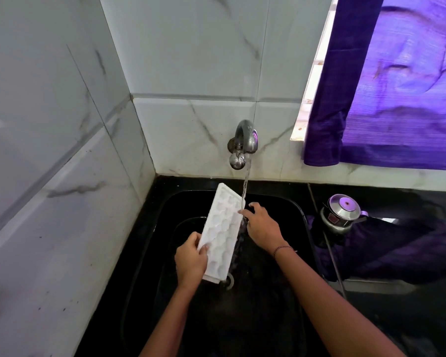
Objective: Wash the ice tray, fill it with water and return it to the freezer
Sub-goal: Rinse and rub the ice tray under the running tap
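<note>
A white ice tray (222, 228) hangs tilted over the black sink (298, 210), its far end raised toward the wall. My left hand (189, 261) grips its near left edge. My right hand (262, 226) touches the tray's right edge with fingers spread. A steel tap (243, 143) on the tiled wall runs a thin stream of water (245, 184) that lands on the tray's right rim beside my right fingers and spills down toward the drain (229, 280).
A steel pressure cooker (339, 213) stands on the black counter right of the sink. A purple curtain (397, 99) hangs over the window at the upper right. Marble-look tiled walls close in the left side and the back.
</note>
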